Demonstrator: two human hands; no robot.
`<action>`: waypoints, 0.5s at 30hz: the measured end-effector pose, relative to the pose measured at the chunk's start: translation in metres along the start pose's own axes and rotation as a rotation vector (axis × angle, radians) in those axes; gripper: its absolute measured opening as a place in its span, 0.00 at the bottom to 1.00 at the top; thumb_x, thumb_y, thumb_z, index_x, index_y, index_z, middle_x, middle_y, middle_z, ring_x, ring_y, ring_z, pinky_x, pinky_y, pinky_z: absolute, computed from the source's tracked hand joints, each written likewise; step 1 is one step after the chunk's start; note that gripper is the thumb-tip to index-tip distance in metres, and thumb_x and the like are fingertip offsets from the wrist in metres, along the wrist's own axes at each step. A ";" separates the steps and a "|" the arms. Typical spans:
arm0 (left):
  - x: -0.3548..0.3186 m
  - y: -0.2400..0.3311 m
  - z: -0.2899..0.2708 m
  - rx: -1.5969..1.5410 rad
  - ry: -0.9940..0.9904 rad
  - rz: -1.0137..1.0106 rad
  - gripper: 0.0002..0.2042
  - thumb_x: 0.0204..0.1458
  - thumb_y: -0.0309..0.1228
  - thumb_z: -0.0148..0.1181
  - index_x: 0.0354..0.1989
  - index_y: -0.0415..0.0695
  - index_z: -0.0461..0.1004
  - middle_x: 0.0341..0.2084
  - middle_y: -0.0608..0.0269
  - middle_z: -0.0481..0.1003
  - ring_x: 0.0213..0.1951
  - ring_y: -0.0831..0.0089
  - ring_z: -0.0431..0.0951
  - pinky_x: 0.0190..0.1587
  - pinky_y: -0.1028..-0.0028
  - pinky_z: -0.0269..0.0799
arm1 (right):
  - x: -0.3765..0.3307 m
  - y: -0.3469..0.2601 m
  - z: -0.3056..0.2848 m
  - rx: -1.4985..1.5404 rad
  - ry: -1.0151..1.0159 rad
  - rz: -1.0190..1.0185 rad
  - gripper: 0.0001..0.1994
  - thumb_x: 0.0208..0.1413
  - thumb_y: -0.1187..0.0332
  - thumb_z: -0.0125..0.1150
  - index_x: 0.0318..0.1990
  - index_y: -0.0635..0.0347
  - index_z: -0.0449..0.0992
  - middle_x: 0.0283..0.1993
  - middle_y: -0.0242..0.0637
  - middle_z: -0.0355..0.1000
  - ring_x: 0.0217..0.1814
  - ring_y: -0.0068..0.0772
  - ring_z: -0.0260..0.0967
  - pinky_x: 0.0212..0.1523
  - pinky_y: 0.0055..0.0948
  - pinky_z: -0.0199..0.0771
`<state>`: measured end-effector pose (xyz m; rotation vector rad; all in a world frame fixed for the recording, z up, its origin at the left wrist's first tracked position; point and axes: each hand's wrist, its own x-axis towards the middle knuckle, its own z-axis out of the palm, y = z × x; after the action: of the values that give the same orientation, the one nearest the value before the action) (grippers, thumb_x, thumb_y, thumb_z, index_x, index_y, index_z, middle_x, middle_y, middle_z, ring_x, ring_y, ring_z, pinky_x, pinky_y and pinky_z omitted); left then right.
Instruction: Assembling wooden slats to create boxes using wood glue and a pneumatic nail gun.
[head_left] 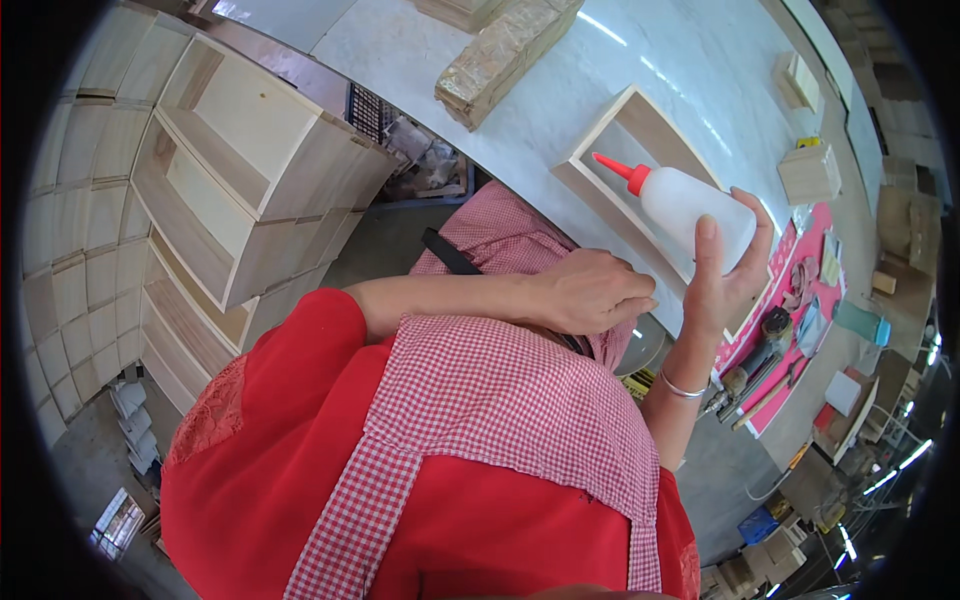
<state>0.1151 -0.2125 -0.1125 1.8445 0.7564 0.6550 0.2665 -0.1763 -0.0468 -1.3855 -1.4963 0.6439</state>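
Holding the white squeeze bottle [690, 210], the right hand [722, 290] grips it near the base, thumb on the near side and fingers wrapped around the far side. The bottle is tilted, its red nozzle [617, 168] directed toward the upper left, and appears over the rectangular wooden frame [592, 134]. The frame lies on the pale worktable [525, 155]. The left hand [590, 290] is positioned in front of the checked apron [500, 385], near the frame, with its fingers curled inward; whether they enclose anything cannot be determined. A wrapped block [505, 62] lies toward the table's far side. Open-fronted wooden boxes [295, 170] are stacked at left; a pink mat [768, 408] bearing tools is at right.
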 end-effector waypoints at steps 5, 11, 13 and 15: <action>0.000 -0.006 0.000 0.292 0.288 0.370 0.11 0.56 0.38 0.59 0.31 0.43 0.73 0.28 0.58 0.73 0.33 0.59 0.74 0.36 0.62 0.69 | 0.003 0.011 -0.002 0.081 0.038 -0.045 0.24 0.56 0.61 0.65 0.55 0.65 0.69 0.48 0.39 0.70 0.48 0.31 0.71 0.48 0.28 0.72; -0.022 -0.009 -0.018 0.373 0.570 0.360 0.08 0.49 0.31 0.66 0.35 0.45 0.76 0.34 0.61 0.72 0.35 0.62 0.74 0.39 0.66 0.70 | 0.002 0.007 -0.012 0.169 0.236 0.093 0.28 0.55 0.53 0.60 0.56 0.65 0.67 0.46 0.42 0.69 0.44 0.35 0.72 0.40 0.30 0.74; -0.028 -0.016 -0.028 0.309 0.893 0.219 0.10 0.47 0.26 0.68 0.38 0.44 0.77 0.35 0.61 0.72 0.36 0.62 0.74 0.40 0.66 0.71 | 0.000 0.012 -0.018 0.210 0.240 0.123 0.29 0.55 0.51 0.59 0.56 0.65 0.67 0.46 0.42 0.69 0.44 0.35 0.72 0.37 0.30 0.73; -0.028 -0.026 -0.041 0.262 1.014 0.103 0.13 0.45 0.24 0.69 0.41 0.43 0.78 0.37 0.61 0.72 0.38 0.62 0.75 0.42 0.67 0.72 | -0.004 0.023 -0.022 0.302 0.287 0.191 0.31 0.55 0.48 0.57 0.57 0.65 0.66 0.46 0.43 0.68 0.43 0.37 0.72 0.33 0.30 0.73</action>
<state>0.0616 -0.2008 -0.1250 1.7205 1.4422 1.6702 0.2952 -0.1802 -0.0590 -1.3290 -1.0036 0.7223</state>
